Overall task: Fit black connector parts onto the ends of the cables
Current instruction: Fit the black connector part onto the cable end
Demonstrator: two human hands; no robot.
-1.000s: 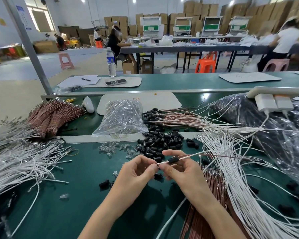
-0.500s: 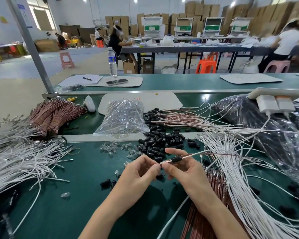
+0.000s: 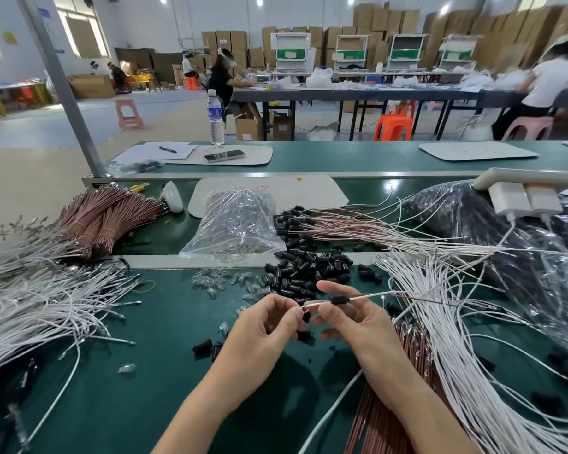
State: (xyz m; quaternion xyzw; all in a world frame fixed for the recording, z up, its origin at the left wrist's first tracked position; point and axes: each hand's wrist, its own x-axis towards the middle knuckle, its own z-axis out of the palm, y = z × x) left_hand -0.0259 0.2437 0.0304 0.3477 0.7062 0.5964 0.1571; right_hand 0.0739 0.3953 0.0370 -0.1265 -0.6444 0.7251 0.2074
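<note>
Black connector (image 3: pixel 340 299) slid further along cable (image 3: pixel 369 294); more wire bare between hands. Left hand (image 3: pixel 266 326) pinches cable end, right hand (image 3: pixel 354 322) pinches cable. Probably not seated yet.

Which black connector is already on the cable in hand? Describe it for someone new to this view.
On the green bench, find where the left hand and right hand pinch one thin cable. The black connector sits on that cable just past the right thumb. Unlike the loose pile behind, it is threaded and held off the bench.
</note>
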